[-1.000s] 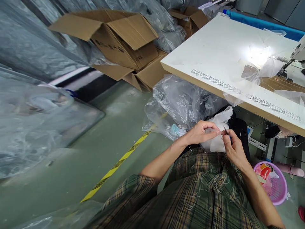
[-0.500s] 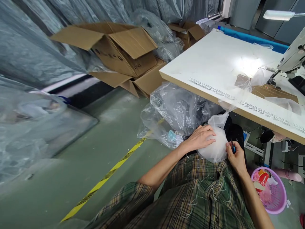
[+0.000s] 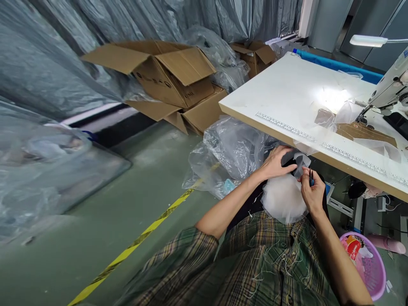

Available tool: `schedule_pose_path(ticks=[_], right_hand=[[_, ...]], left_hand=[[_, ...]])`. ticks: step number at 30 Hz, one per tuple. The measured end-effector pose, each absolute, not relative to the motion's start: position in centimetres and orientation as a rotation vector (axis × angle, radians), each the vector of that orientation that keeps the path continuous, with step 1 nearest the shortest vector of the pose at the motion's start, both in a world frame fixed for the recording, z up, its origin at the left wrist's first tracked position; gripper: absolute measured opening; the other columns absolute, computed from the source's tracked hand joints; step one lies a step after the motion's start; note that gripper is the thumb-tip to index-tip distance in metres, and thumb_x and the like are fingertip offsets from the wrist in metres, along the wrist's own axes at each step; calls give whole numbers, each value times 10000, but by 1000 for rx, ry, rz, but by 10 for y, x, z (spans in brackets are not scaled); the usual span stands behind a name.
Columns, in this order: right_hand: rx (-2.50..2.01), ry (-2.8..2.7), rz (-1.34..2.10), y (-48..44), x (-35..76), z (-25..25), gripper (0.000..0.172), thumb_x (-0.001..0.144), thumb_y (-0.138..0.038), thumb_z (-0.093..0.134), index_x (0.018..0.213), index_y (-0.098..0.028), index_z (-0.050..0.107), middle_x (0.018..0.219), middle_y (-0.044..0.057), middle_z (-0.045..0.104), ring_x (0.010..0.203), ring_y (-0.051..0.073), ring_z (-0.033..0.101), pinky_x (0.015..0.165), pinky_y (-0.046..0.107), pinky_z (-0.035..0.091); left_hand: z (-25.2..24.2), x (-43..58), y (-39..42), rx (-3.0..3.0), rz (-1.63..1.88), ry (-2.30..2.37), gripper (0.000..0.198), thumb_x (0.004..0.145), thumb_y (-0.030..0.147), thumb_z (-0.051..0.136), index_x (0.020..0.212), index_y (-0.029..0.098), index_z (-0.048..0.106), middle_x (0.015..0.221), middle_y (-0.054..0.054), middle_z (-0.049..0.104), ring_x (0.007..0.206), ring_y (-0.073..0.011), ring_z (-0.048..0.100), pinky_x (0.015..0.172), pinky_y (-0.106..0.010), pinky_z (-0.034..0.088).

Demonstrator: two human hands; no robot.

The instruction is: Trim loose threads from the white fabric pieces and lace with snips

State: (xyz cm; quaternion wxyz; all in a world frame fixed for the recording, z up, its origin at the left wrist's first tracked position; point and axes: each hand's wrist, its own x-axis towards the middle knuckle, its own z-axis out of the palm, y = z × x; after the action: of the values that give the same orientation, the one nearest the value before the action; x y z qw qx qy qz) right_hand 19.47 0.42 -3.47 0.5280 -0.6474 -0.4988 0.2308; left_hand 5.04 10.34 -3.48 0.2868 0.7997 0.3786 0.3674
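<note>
My left hand (image 3: 276, 163) reaches in by the table edge, its thumb apart from the fingers; the fingertips are partly hidden. Just below it, a round bundle of sheer white fabric (image 3: 283, 199) rests on my lap. A sheer white strip (image 3: 302, 161) rises between my two hands. My right hand (image 3: 313, 193) is closed around small dark-blue thread snips (image 3: 311, 177), blades pointing up. Its thumb and fingertip are at the strip's lower end. Loose threads lie over the plaid shirt.
The white sewing table (image 3: 270, 89) overhangs my lap, with a sewing machine (image 3: 387, 91) at right. Clear plastic bags (image 3: 232, 144) lie left of my knees. Open cardboard boxes (image 3: 178, 80) stand behind. A pink basket (image 3: 374, 267) sits on the floor at right.
My left hand has lifted off the round white bundle and moved up toward the table edge. My right hand has risen with the snips to the sheer strip.
</note>
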Motion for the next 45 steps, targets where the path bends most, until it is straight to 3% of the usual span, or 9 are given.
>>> schedule_pose_path(ticks=[5,10,15,22,25,29,34,40,45], right_hand=[[-1502,-1261,473,-5,193,-33,338,910,-434,524,947,-178,741,771,57,731,685,175,654,690,317,541],[-1364,-1244,608,-17,186,-27,417,814,-457,687,1142,-200,709,1014,84,742,529,115,582,520,290,537],[-1276,-1145,725,-33,170,-13,531,746,-456,760,1207,-205,678,892,59,743,481,108,565,463,266,514],[-1255,-1011,904,-51,175,20,303,852,-471,645,893,-178,712,537,-28,627,297,67,405,330,219,363],[-1267,-992,910,-55,185,28,296,840,-474,652,804,-181,681,433,-70,502,310,68,394,343,205,337],[-1311,-960,804,-55,202,30,266,793,-445,703,849,-187,680,475,-77,476,367,69,384,364,205,309],[-1339,-983,763,-53,213,27,246,806,-430,694,815,-184,697,508,-57,489,418,71,372,390,211,293],[-1295,-907,886,-52,213,22,295,807,-478,686,832,-184,685,563,-40,556,395,61,374,372,206,301],[-1309,-997,838,-53,215,23,249,838,-442,656,854,-195,685,632,-27,591,436,69,412,397,208,326]], left_hand=[[-41,68,109,2060,1028,1005,64,845,221,632,836,159,649,974,-88,706,936,-206,664,883,-361,509],[-23,50,67,2189,1196,874,99,883,249,579,820,183,618,768,-32,674,726,-156,629,744,-314,517],[11,30,31,2251,1133,361,318,838,129,556,1145,181,620,1072,-111,679,980,-195,666,818,-330,561],[52,34,53,2424,1004,274,373,762,197,621,1130,249,654,1164,-74,715,1055,-254,664,1011,-495,420],[62,50,63,2475,782,194,295,788,244,645,1080,251,685,998,-36,759,964,-232,688,1079,-509,331],[62,67,66,2402,762,165,187,850,319,665,1003,230,722,794,-13,751,717,-166,659,941,-418,414],[52,73,67,2369,880,237,172,917,338,616,934,203,722,748,-11,745,670,-138,647,783,-344,447],[53,66,71,2464,660,320,419,877,443,679,1204,185,629,1007,-76,766,888,-200,668,926,-402,432],[63,72,72,2505,409,301,328,974,313,541,1264,168,598,1095,-95,747,935,-199,656,927,-382,426]])
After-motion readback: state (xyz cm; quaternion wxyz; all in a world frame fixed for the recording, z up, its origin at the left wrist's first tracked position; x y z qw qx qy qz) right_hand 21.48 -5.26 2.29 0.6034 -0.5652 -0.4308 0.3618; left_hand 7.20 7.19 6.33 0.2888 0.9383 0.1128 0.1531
